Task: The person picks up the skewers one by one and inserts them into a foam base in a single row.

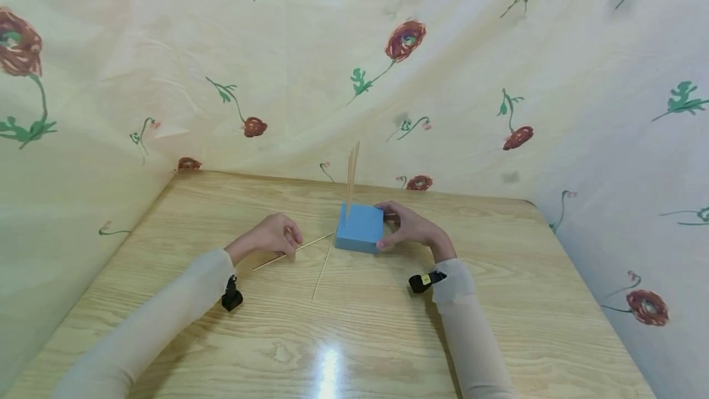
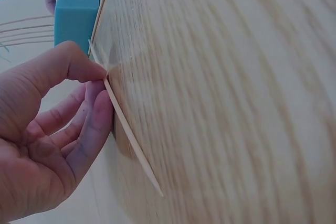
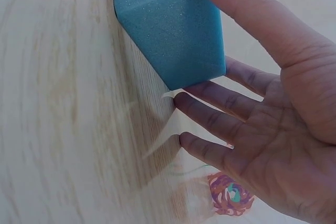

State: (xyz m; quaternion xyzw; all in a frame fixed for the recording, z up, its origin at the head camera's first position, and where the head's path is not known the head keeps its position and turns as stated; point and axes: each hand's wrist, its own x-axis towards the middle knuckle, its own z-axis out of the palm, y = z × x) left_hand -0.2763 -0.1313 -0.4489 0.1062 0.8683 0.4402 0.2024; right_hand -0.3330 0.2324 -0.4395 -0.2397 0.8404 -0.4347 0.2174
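A thin wooden skewer (image 2: 131, 135) with a pointed end is pinched between the thumb and index finger of my left hand (image 1: 277, 236), close over the table. Right of it, a square blue foam block (image 1: 362, 229) sits flat on the wood. Several skewers (image 1: 351, 180) stand upright from the block's left part. My right hand (image 1: 412, 226) holds the block from its right side, thumb at the near corner and fingers at the far one. Another skewer (image 1: 323, 273) lies on the table by the block's left edge, its far end near the tip of the pinched one.
The wood-grain table (image 1: 266, 350) meets a flowered cloth (image 1: 310, 66) that hangs behind it and along both sides. Each wrist carries a small black camera, the left camera (image 1: 231, 295) and the right camera (image 1: 423, 282), just above the table.
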